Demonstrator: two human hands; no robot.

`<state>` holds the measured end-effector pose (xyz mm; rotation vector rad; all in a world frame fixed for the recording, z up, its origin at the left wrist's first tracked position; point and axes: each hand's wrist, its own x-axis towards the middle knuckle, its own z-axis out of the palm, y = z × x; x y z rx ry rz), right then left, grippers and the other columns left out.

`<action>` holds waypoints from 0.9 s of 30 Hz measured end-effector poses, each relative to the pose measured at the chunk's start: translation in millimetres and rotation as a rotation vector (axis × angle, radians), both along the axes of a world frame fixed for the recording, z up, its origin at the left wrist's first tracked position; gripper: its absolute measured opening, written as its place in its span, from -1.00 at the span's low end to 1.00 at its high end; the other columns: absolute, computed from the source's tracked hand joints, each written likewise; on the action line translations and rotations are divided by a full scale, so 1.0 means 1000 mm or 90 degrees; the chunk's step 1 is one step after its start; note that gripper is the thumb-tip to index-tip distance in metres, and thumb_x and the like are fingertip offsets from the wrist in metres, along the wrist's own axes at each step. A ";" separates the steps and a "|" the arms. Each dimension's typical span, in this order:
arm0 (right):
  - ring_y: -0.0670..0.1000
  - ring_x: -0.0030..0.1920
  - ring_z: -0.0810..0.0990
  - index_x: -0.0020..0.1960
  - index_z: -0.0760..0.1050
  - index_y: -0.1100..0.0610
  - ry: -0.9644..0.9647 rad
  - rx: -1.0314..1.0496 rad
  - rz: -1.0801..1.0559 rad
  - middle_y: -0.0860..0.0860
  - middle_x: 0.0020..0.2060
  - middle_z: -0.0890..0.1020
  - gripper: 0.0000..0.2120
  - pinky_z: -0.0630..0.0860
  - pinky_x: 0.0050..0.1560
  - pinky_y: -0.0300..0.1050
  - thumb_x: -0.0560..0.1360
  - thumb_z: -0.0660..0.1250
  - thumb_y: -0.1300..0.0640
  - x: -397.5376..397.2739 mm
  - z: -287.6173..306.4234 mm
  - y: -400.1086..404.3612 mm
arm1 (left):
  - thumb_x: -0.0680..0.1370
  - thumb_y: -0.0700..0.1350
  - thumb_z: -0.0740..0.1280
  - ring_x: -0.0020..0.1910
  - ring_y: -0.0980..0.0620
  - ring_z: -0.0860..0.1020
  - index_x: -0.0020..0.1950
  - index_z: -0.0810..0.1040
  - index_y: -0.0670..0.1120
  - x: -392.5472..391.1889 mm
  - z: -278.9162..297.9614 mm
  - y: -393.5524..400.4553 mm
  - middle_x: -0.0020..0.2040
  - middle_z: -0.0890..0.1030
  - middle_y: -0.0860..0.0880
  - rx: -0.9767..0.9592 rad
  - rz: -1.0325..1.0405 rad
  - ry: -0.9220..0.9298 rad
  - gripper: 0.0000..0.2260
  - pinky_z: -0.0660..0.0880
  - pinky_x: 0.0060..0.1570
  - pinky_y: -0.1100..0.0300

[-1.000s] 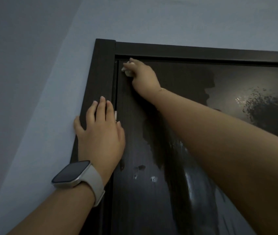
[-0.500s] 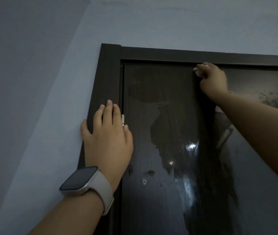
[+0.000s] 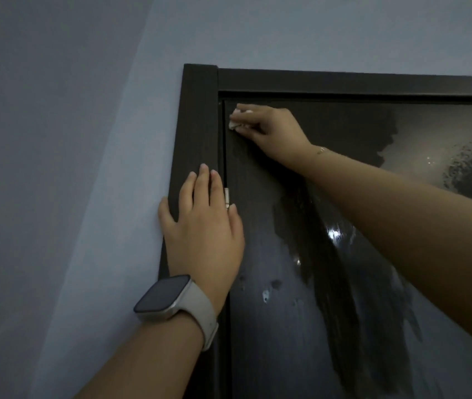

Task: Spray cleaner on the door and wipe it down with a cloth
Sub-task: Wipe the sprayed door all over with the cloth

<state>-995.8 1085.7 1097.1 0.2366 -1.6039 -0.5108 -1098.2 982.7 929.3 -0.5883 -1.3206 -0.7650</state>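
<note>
a pale blue-grey wall [image 3: 90, 174] is seen left of and above a dark door frame [image 3: 197, 122]. a small metal hinge [image 3: 227, 197] is fixed at the frame's inner edge. a watch [image 3: 163, 295], dark-faced with a pale strap [image 3: 204, 315], is worn on one wrist.

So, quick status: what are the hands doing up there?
Right hand pinches cloth, pressed to door at its top hinge-side corner. Left hand flat on door frame. Nothing in the way.

Dark brown wood-grain door [image 3: 257, 326], white cloth [image 3: 234, 124], pale grey-blue wall [image 3: 85, 197], cream-strapped watch [image 3: 171, 300]
</note>
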 end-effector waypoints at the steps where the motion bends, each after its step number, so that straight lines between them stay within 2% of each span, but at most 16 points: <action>1: -0.04 0.37 0.44 0.31 0.54 0.04 -0.019 0.011 0.003 0.03 0.39 0.48 -0.70 0.26 0.38 -0.33 0.59 0.31 0.12 0.004 -0.015 0.001 | 0.62 0.03 0.12 0.53 -0.03 0.19 0.55 0.23 -0.08 0.001 -0.001 -0.001 0.57 0.21 -0.05 -0.011 -0.001 -0.009 -0.50 0.22 0.40 -0.20; 3: -0.09 0.38 0.42 0.31 0.54 0.04 -0.062 0.024 0.024 0.03 0.39 0.48 -0.69 0.21 0.37 -0.44 0.58 0.28 0.09 0.012 -0.053 0.007 | 0.62 0.04 0.08 0.54 -0.04 0.17 0.56 0.21 -0.07 0.002 -0.005 -0.003 0.57 0.19 -0.06 -0.009 -0.003 -0.012 -0.50 0.18 0.44 -0.18; 4: -0.10 0.39 0.41 0.30 0.54 0.04 -0.086 0.027 0.042 0.03 0.39 0.48 -0.68 0.23 0.39 -0.42 0.57 0.27 0.08 0.015 -0.075 0.011 | 0.62 0.04 0.07 0.53 -0.06 0.18 0.55 0.22 -0.07 0.003 -0.007 -0.004 0.57 0.20 -0.08 -0.004 -0.003 -0.010 -0.50 0.18 0.44 -0.17; 8: -0.11 0.42 0.40 0.27 0.59 0.09 -0.165 0.043 0.110 0.01 0.38 0.49 -0.72 0.33 0.44 -0.16 0.58 0.30 0.18 0.020 -0.167 0.027 | 0.58 0.08 -0.04 0.52 -0.09 0.21 0.55 0.23 -0.09 0.004 -0.011 -0.005 0.56 0.23 -0.11 -0.007 0.015 -0.010 -0.45 0.18 0.43 -0.18; 11: -0.06 0.43 0.40 0.24 0.61 0.13 -0.194 0.056 0.140 0.03 0.38 0.49 -0.73 0.37 0.43 -0.04 0.57 0.34 0.28 0.020 -0.208 0.036 | 0.57 0.10 -0.06 0.53 -0.10 0.20 0.55 0.22 -0.10 0.002 -0.020 -0.007 0.56 0.22 -0.11 -0.021 0.021 -0.007 -0.42 0.17 0.44 -0.18; 14: -0.05 0.42 0.42 0.24 0.61 0.12 -0.180 0.065 0.132 0.05 0.37 0.51 -0.72 0.37 0.42 -0.08 0.56 0.31 0.28 0.019 -0.192 0.035 | 0.59 0.11 -0.04 0.55 -0.09 0.16 0.57 0.19 -0.10 -0.001 -0.030 -0.008 0.57 0.20 -0.11 -0.031 0.019 -0.003 -0.42 0.14 0.46 -0.18; 17: -0.06 0.41 0.42 0.28 0.57 0.07 -0.119 0.044 0.085 0.04 0.38 0.49 -0.69 0.35 0.43 -0.14 0.57 0.26 0.21 0.014 -0.136 0.024 | 0.61 0.10 -0.01 0.55 -0.09 0.16 0.56 0.20 -0.11 -0.003 -0.032 -0.008 0.57 0.21 -0.11 -0.032 0.013 0.001 -0.44 0.15 0.47 -0.18; 21: -0.06 0.39 0.43 0.29 0.55 0.04 -0.037 -0.009 0.049 0.02 0.38 0.49 -0.69 0.36 0.43 -0.14 0.58 0.30 0.23 0.003 -0.070 0.008 | 0.61 0.09 0.01 0.55 -0.08 0.17 0.56 0.20 -0.10 -0.006 -0.033 -0.006 0.56 0.22 -0.10 -0.026 0.010 0.008 -0.46 0.16 0.47 -0.17; 24: -0.07 0.38 0.44 0.27 0.56 0.06 -0.010 -0.035 0.063 0.02 0.38 0.49 -0.72 0.32 0.40 -0.27 0.58 0.29 0.21 -0.002 -0.080 0.003 | 0.62 0.08 -0.03 0.55 -0.07 0.14 0.57 0.19 -0.09 -0.006 -0.033 -0.008 0.57 0.20 -0.09 -0.030 -0.001 0.012 -0.46 0.14 0.47 -0.16; 27: -0.09 0.36 0.45 0.23 0.60 0.08 -0.022 -0.006 0.096 0.03 0.35 0.52 -0.75 0.35 0.37 -0.28 0.57 0.32 0.20 -0.002 -0.132 0.010 | 0.61 0.06 -0.03 0.56 -0.07 0.13 0.57 0.18 -0.07 -0.006 -0.035 -0.011 0.58 0.19 -0.09 -0.039 -0.004 0.015 -0.47 0.14 0.48 -0.16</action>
